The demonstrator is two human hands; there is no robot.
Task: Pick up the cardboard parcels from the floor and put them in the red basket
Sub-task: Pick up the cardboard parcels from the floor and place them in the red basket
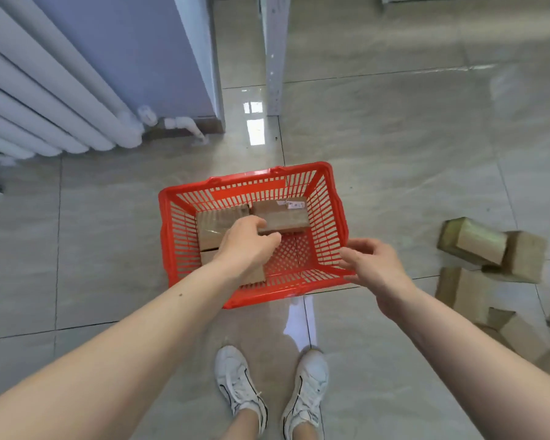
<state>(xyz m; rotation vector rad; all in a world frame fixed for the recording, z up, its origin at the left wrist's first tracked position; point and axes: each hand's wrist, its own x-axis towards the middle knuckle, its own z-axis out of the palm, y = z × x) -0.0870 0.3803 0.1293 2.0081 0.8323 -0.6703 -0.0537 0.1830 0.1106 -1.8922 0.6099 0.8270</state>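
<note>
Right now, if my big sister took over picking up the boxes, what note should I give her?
Left hand: reaching into the red plastic basket, fingers on the brown cardboard parcel with the white label; whether it grips it is unclear.
Right hand: open and empty, beside the basket's right rim.
Done: at least three parcels lie in the basket.
Left: several brown cardboard parcels on the grey tiled floor to the right, heaped and tilted, to be picked up and put in.
</note>
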